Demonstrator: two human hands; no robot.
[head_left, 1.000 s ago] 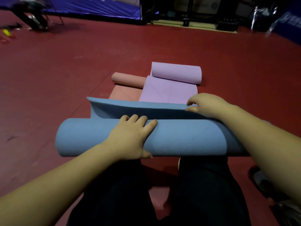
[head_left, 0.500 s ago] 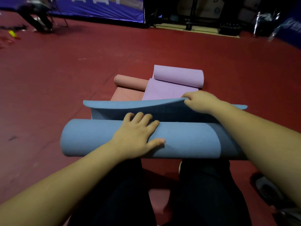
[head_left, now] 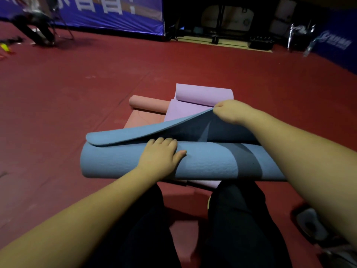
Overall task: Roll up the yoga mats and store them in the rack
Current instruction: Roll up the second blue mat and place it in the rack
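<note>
A blue yoga mat [head_left: 116, 161] lies almost fully rolled across the floor in front of my knees. My left hand [head_left: 160, 155] presses flat on top of the roll. My right hand [head_left: 231, 111] grips the mat's loose end flap and holds it lifted above the roll. Beyond it lie a purple mat [head_left: 202, 94], partly rolled, and a pink mat [head_left: 148, 103], partly rolled, both with their flat parts running under the blue one. No rack is in view.
Red floor [head_left: 67, 113] stretches all around. Blue banners [head_left: 108, 12] line the back wall. A person [head_left: 34, 28] bends over at far left. Dark equipment stands at the back right. A shoe [head_left: 311, 225] lies at lower right.
My right hand has raised the blue mat's loose end higher and pulled it toward the right. My left hand has stayed pressing on the roll.
</note>
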